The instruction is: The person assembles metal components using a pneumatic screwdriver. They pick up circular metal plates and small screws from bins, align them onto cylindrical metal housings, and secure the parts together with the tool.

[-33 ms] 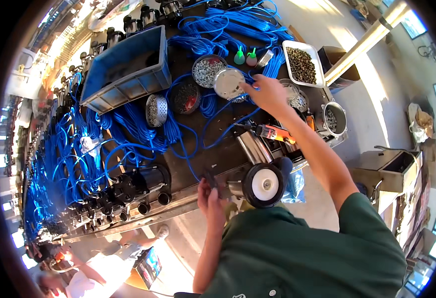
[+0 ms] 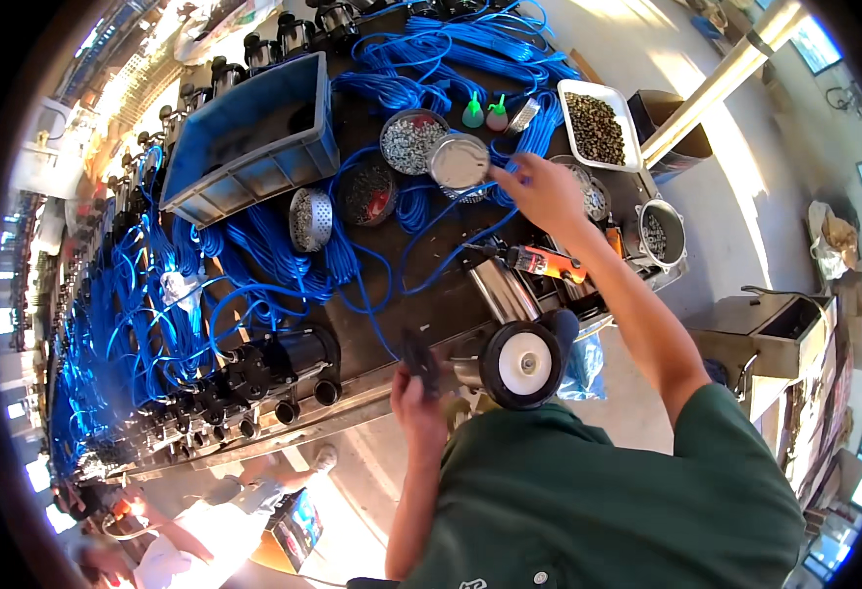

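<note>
Near the table's front edge my left hand [image 2: 418, 404] is closed round a small black part [image 2: 419, 355], which is blurred, so its exact kind does not show. My right hand [image 2: 546, 196] reaches across the table with thumb and forefinger drawn together at the right rim of a round shallow metal dish [image 2: 458, 161]. Anything pinched between those fingers is too small to make out. The dish has a pale inside and rests over another container of small metal parts. Close to my left hand stands a metal cylinder with a black-rimmed white round end [image 2: 524, 364].
A blue crate [image 2: 254, 162], bowls of small screws [image 2: 413, 140] and bundled blue cable [image 2: 431, 49] cover the table. An orange-and-black tool [image 2: 546, 263] lies below my right forearm. A white tray [image 2: 600, 128] holds brass-coloured pieces. Another person [image 2: 190, 540] is at lower left.
My right hand has drawn slightly right, its fingertips going from over the dish to its rim. The dish has shifted a little right. My left hand still holds the black part, its angle slightly changed.
</note>
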The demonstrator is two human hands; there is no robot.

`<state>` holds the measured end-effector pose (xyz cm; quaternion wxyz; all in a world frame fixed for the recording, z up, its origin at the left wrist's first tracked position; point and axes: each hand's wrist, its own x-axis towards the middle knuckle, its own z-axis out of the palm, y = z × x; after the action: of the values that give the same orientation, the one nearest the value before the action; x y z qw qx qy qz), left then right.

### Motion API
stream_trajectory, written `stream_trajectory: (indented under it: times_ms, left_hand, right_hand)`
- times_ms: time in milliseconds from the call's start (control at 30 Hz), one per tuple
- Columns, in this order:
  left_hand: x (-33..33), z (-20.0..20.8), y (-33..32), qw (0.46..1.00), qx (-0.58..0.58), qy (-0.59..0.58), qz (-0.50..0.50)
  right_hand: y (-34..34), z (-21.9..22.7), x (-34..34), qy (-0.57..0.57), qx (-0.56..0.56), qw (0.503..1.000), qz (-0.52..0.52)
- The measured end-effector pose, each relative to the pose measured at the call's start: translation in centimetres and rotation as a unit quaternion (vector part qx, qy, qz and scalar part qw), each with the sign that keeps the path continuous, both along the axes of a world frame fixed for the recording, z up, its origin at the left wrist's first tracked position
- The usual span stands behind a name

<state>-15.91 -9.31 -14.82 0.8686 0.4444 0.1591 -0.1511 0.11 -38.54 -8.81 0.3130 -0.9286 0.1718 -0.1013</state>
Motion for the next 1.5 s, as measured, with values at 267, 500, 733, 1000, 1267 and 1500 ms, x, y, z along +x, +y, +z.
stream_trajectory:
  times_ms: [267, 500, 733, 1000, 1267, 1500]
  left_hand:
    - [2.8, 6.0, -0.6, 0.978, -0.157, -0.055, -0.127]
    - [1.1, 12.2, -8.4, 0.609, 0.555, -0.480, -0.301]
    - [0.7, 10.4, -10.4, 0.585, 0.564, -0.466, -0.351]
    - [-1.1, 9.4, -10.6, 0.599, 0.609, -0.433, -0.287]
    - [0.6, 9.4, -10.3, 0.631, 0.533, -0.437, -0.356]
    - [-1.2, 8.5, -10.6, 0.608, 0.601, -0.441, -0.274]
  right_hand:
    - [-0.9, 1.1, -16.9, 0.039, 0.199, 0.979, 0.034]
    - [-1.0, -2.0, -20.1, 0.049, 0.271, 0.961, -0.006]
    - [-1.3, -3.6, -20.8, 0.060, 0.329, 0.942, -0.018]
    - [-2.1, -7.1, -20.1, 0.063, 0.645, 0.751, -0.127]
    - [-2.6, -8.3, -16.3, 0.088, 0.840, 0.486, -0.224]
    - [-1.5, -9.6, -15.2, 0.061, 0.820, 0.495, -0.281]
